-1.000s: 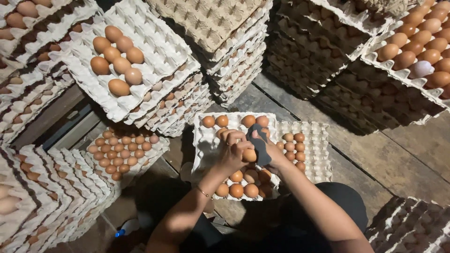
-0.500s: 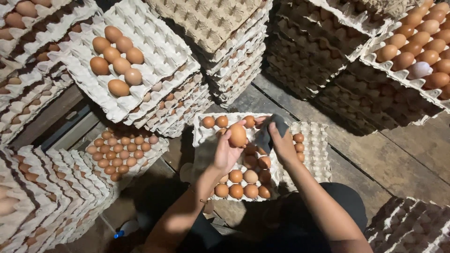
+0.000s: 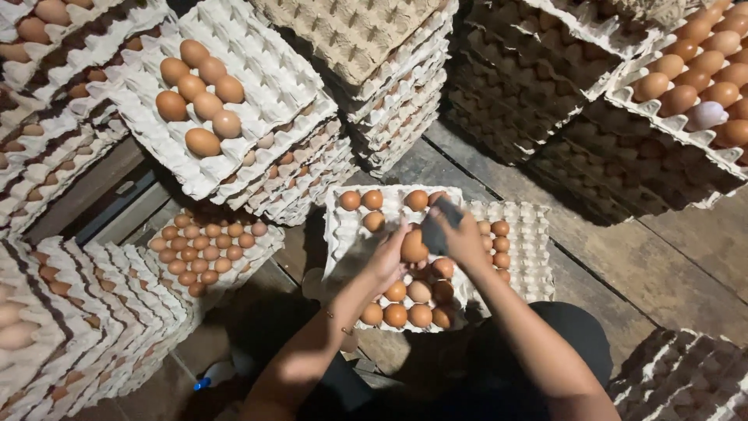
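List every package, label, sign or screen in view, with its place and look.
No labels, signs or screens show; only pulp egg trays.
Front tray: pale grey, under both hands, partly filled with brown eggs.
Top-left tray: whitish, tilted on a stack, seven brown eggs.
Low tray: left of the hands, full of small brown eggs.
Empty trays: tan stack, top centre.

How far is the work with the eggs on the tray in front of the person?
Done: the white tray already carries brown eggs along its far edge and near corner. In hand: the left hand holds one brown egg, while the right hand holds a dark cloth against it. Left: many cups of that tray are still bare.
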